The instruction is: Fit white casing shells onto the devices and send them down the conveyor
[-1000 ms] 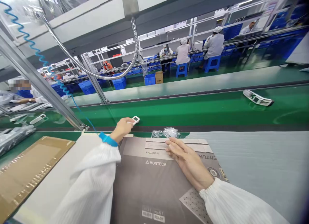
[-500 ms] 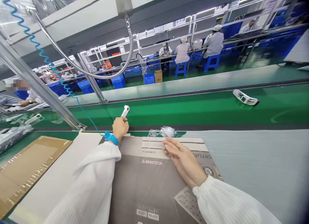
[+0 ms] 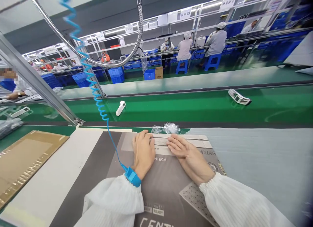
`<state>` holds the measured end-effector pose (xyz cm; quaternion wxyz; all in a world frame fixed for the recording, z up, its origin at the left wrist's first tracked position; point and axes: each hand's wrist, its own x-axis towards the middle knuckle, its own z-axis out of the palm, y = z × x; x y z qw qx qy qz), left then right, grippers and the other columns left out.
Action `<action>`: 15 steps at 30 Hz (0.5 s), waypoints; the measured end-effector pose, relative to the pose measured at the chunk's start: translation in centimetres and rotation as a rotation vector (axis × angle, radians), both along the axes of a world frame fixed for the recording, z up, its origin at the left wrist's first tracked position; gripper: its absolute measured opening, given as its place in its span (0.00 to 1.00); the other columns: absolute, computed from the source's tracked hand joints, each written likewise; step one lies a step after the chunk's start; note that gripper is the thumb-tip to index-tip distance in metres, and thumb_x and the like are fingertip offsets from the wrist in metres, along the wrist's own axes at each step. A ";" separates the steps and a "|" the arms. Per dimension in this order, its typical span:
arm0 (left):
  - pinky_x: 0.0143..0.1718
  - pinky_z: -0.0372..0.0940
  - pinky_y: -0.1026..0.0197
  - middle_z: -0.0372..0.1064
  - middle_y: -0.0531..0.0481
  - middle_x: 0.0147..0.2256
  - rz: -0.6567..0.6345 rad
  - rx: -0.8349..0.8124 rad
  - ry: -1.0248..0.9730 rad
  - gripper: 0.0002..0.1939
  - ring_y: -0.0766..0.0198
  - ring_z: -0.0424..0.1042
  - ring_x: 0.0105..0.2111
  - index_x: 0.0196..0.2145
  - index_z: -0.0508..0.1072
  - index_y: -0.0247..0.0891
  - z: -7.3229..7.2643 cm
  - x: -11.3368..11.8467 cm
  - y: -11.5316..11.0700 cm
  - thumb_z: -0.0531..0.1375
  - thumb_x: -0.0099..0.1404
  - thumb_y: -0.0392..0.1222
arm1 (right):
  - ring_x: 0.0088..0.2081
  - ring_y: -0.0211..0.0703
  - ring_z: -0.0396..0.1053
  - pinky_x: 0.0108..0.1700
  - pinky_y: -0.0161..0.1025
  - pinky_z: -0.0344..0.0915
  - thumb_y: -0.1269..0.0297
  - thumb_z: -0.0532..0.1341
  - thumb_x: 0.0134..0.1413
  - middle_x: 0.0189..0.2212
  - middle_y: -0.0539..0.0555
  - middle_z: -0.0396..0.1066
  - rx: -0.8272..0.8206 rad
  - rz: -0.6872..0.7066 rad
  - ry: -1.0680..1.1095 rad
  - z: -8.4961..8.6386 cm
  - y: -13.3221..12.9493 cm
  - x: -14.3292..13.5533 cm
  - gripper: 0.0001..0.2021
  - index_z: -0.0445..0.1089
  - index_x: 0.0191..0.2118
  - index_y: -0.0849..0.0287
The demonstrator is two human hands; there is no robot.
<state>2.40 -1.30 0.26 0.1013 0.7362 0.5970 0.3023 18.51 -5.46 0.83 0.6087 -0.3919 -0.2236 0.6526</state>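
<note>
A grey-brown printed cardboard sheet (image 3: 166, 181) marked MONTECH lies flat in front of me, some of its print hidden by my hands. My left hand (image 3: 144, 152), a blue wrist strap (image 3: 132, 177) at its wrist, is over the upper part of the cardboard with loosely bent fingers and nothing visible in them. Beside it, my right hand (image 3: 188, 155) lies with fingers stretched out near the pale printed strip, holding nothing. Beyond my hands, a white handheld device (image 3: 120, 108) with a small dark window rests on the green belt (image 3: 171, 108). Crumpled clear plastic (image 3: 168, 127) sits at the cardboard's far edge.
A second white shell-like part (image 3: 239, 97) lies on the belt at the right. A coiled blue cord (image 3: 97, 100) hangs down to the strap. Brown cardboard (image 3: 29, 162) lies at left; a metal post (image 3: 49, 77) rises nearby. Co-workers sit at far benches.
My left hand has let go of the white device, leaving it on the belt, and has come back to the right onto the cardboard. My right hand has stayed nearly in place.
</note>
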 end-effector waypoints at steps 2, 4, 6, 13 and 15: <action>0.59 0.52 0.41 0.67 0.41 0.54 0.092 0.010 0.069 0.10 0.52 0.64 0.56 0.43 0.74 0.38 0.2 -0.1 -0.4 0.55 0.67 0.36 | 0.54 0.46 0.70 0.60 0.39 0.64 0.80 0.72 0.31 0.48 0.54 0.75 0.023 0.014 -0.019 0.2 -0.1 -0.1 0.29 0.73 0.45 0.55; 0.58 0.51 0.42 0.66 0.42 0.54 0.106 0.017 0.114 0.10 0.52 0.64 0.55 0.44 0.74 0.39 0.3 0.1 -0.6 0.55 0.68 0.36 | 0.56 0.47 0.69 0.63 0.41 0.62 0.77 0.73 0.34 0.48 0.53 0.75 0.016 0.012 -0.051 0.3 -0.3 -0.1 0.27 0.73 0.45 0.55; 0.57 0.51 0.43 0.66 0.43 0.54 0.091 0.023 0.133 0.10 0.53 0.64 0.55 0.45 0.73 0.39 0.4 0.3 -0.7 0.54 0.68 0.36 | 0.56 0.47 0.69 0.64 0.42 0.61 0.74 0.73 0.37 0.49 0.53 0.75 -0.008 0.011 -0.073 0.5 -0.3 -0.2 0.25 0.73 0.45 0.54; 0.58 0.49 0.45 0.66 0.43 0.55 0.082 0.002 0.113 0.10 0.53 0.63 0.56 0.45 0.72 0.39 0.4 0.5 -0.8 0.55 0.68 0.36 | 0.57 0.47 0.68 0.64 0.40 0.61 0.76 0.73 0.36 0.49 0.53 0.75 -0.023 0.018 -0.081 0.4 -0.1 -0.2 0.26 0.73 0.45 0.55; 0.58 0.49 0.44 0.66 0.42 0.55 0.080 -0.005 0.109 0.10 0.53 0.63 0.56 0.46 0.72 0.39 0.4 0.5 -0.9 0.54 0.68 0.36 | 0.57 0.47 0.69 0.64 0.41 0.60 0.73 0.74 0.38 0.49 0.54 0.75 -0.034 0.020 -0.099 0.4 -0.1 -0.1 0.24 0.73 0.45 0.55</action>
